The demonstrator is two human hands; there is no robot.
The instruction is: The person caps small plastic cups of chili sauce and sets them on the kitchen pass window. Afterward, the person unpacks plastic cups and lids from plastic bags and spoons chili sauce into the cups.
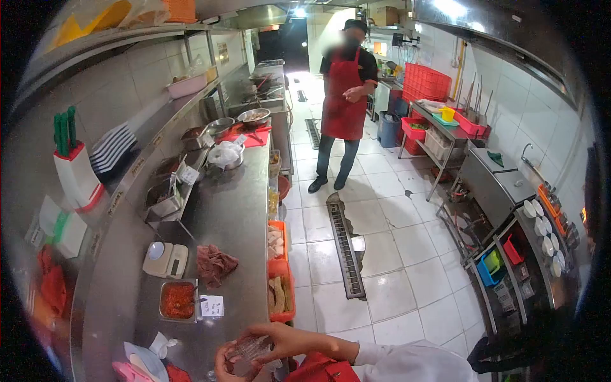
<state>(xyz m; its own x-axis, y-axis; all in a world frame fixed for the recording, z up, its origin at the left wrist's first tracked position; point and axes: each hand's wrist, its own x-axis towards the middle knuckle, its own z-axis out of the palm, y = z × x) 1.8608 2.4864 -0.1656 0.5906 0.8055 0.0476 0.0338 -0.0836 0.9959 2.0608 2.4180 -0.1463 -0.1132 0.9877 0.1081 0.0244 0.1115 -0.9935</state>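
At the bottom of the head view, my left hand point(225, 365) and my right hand point(280, 339) close around a clear, shiny plastic item point(249, 351). Whether it is a bag or a container I cannot tell. My right arm reaches in from the right in a white sleeve; most of my left hand is cut off by the frame edge. Just beyond them on the steel counter point(223, 191) sits a metal tray of red sauce point(179, 300) with a written white label point(212, 306) beside it. Farther along are a kitchen scale point(167, 260) and a crumpled brown cloth point(215, 265).
A person in a red apron point(344, 89) stands in the aisle near a floor drain point(345, 248). Orange bins point(289, 302) sit below the counter edge. A knife block point(77, 173) stands on the left shelf. Shelves with bowls point(546, 232) and a sink unit point(499, 178) line the right.
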